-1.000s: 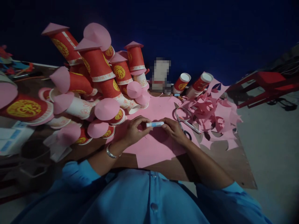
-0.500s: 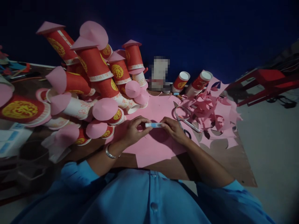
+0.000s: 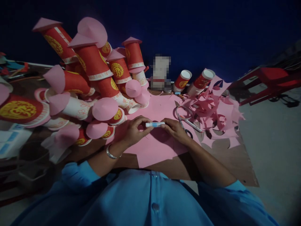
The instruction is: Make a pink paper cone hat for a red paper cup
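Note:
A small white and blue tube (image 3: pixel 155 125) lies level between my two hands, above pink paper sheets (image 3: pixel 155 150) on the brown table. The fingers of my left hand (image 3: pixel 137 130) pinch its left end. My right hand (image 3: pixel 174 129) grips the right end between thumb and fingers. Just right of my right hand are scissors (image 3: pixel 188 133) with dark handles, partly covered by a white looped object (image 3: pixel 184 113).
Many red and white paper cups with pink cone tops (image 3: pixel 94 62) are piled at the left. Two stacks of cups (image 3: pixel 182 82) stand at the back. Pink paper scraps (image 3: pixel 218 116) lie heaped at the right, near a red stool (image 3: pixel 270 80).
The view has shifted slightly. The tube sits a touch higher in the picture and more of its right end shows; both hands still hold it.

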`<state>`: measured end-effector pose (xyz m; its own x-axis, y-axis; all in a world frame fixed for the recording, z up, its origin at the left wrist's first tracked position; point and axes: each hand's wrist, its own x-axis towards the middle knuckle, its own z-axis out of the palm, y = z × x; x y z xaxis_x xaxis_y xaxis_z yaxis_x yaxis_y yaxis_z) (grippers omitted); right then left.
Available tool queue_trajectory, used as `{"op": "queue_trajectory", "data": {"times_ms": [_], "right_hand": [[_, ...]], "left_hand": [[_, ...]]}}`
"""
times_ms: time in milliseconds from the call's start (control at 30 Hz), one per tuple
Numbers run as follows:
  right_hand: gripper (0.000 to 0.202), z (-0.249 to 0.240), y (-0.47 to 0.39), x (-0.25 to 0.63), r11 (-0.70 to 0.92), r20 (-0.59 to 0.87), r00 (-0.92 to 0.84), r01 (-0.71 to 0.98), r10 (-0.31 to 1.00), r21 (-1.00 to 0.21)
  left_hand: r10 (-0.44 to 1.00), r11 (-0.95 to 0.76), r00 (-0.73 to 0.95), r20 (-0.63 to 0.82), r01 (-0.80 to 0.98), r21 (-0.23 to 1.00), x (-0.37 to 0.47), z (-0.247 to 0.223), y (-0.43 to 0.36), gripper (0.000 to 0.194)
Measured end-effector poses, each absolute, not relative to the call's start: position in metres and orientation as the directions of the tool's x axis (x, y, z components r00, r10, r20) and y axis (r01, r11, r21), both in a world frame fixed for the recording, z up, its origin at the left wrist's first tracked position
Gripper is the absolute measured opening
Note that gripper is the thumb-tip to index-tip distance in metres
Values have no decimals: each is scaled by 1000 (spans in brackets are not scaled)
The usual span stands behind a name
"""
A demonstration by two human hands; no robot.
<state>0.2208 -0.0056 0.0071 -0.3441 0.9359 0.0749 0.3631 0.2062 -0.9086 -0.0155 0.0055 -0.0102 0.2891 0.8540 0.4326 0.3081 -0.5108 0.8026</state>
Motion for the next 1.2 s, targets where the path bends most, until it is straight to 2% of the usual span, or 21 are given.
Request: {"op": "queue_trajectory", "data": {"times_ms": [200, 367, 467, 533, 567, 633, 667, 733, 833, 900, 1000, 1200], "right_hand": [[67, 3, -10, 221, -11, -111, -361, 267, 926, -964], [55, 1, -7, 216, -46, -73, -326, 88, 942, -995], [49, 4, -5, 216, -72, -57, -232, -56, 971, -996], [42, 12, -4, 220, -16, -8, -104, -76, 995, -997], [39, 18, -5, 223, 36, 38, -37, -51, 999, -998], [32, 31, -10, 231, 135, 138, 21, 99, 990, -986], [29, 38, -13, 235, 182, 190, 17, 204, 982, -962], [24, 49, -21, 238, 278, 302, -3, 393, 953, -876], [17, 52, -32, 234, 388, 393, -117, 553, 912, -737], [16, 45, -37, 228, 429, 403, -187, 602, 896, -674], [15, 29, -37, 218, 444, 390, -231, 620, 891, -647], [16, 13, -31, 207, 446, 336, -295, 649, 894, -617]], "left_hand": [[855, -506, 303, 421, 305, 807, -14, -7, 4, 9], [873, -471, 291, 392, 295, 831, -14, -10, 4, 9], [886, -422, 313, 343, 236, 875, -14, -14, 4, 25], [891, -402, 315, 327, 211, 891, -14, -14, 5, 41], [890, -411, 309, 335, 226, 883, -14, -14, 6, 41], [875, -468, 298, 381, 324, 822, -17, -12, 8, 25], [857, -508, 320, 405, 384, 771, -19, -11, 8, 18], [806, -590, 404, 433, 486, 645, -23, -7, 8, 17], [755, -655, 532, 383, 601, 458, -26, -3, 6, 21], [751, -660, 572, 329, 643, 389, -26, -2, 4, 20], [755, -654, 606, 250, 677, 337, -25, -2, 4, 18], [752, -653, 636, 171, 688, 316, -25, -2, 4, 18]]}}
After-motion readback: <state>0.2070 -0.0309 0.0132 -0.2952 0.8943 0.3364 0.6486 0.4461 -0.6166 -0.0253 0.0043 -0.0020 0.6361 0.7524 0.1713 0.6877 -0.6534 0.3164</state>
